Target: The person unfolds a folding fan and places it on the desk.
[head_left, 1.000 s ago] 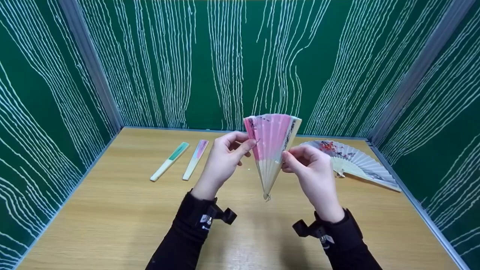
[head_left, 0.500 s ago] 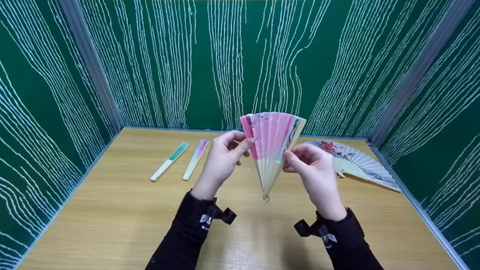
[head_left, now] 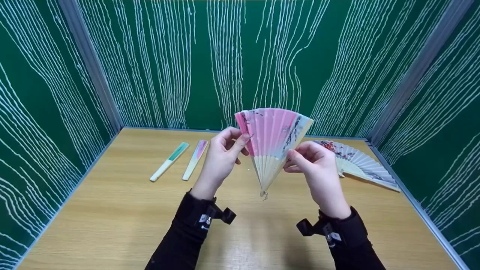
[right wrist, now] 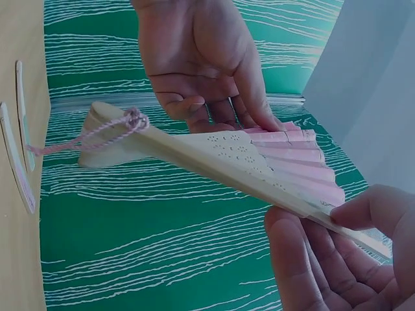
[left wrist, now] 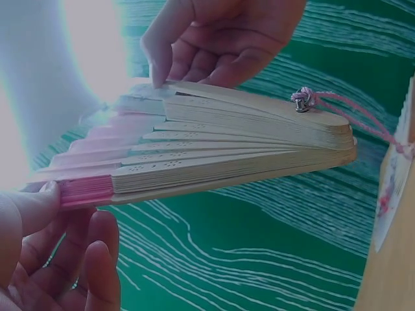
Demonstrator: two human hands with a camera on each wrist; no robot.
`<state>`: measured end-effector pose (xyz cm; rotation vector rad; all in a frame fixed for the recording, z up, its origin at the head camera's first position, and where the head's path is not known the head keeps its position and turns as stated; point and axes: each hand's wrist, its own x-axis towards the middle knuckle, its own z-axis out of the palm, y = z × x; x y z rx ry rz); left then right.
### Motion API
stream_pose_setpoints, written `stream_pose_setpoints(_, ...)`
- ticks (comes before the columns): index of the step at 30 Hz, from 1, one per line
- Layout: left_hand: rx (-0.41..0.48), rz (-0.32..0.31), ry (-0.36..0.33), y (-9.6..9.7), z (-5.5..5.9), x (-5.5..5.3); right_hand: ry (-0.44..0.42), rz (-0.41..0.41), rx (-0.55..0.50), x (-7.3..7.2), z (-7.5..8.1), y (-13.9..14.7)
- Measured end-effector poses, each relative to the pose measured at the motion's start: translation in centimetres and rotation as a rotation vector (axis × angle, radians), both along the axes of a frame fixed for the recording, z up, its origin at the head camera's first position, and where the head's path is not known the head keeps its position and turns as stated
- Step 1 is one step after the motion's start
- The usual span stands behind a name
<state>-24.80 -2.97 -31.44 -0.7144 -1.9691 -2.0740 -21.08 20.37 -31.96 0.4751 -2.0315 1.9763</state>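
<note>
Across the upper part and both sides of the head view, dark-green walls streaked with wavy white lines; across the lower frame, a light-brown wood-grain table. Held above it at the centre, pivot downward, a partly spread pink-and-pale-blue folding fan with pale wooden ribs. Pinched at its pink edge between thumb and fingers of the left hand; pinched likewise along the opposite outer rib by the right hand. Hanging near the pivot, a twisted pink cord. Lying left of centre, a closed green-and-cream folding fan and, just beside, a closed pink-and-cream folding fan. Spread at right, partly hidden by the right hand, a grey folding fan with red blossoms.
</note>
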Motion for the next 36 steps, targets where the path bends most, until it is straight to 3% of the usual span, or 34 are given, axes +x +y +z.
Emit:
stream_pose_setpoints(5, 0.024, 0.010, 0.006, -0.1, -1.1, -1.0, 0.003, 0.026, -0.013, -0.2, 0.0, 0.2)
stream_pose_setpoints(13, 0.069, 0.018, 0.012, -0.3, -1.2, -1.3, 0.000, 0.054, -0.014, -0.5, 0.0, 0.7)
stream_pose_setpoints(24, 0.083, 0.002, -0.027, -0.8, 0.8, 0.4, 0.022, 0.054, -0.044, -1.0, -0.1, 1.4)
stream_pose_setpoints(31, 0.096, 0.006, -0.031, -1.0, -0.7, -1.1, 0.033, 0.043, -0.063, -1.2, -0.2, 1.7)
stream_pose_setpoints(36, 0.095, 0.011, -0.015, -1.0, -1.0, -1.5, 0.026, 0.024, -0.085, -1.2, -0.1, 1.8)
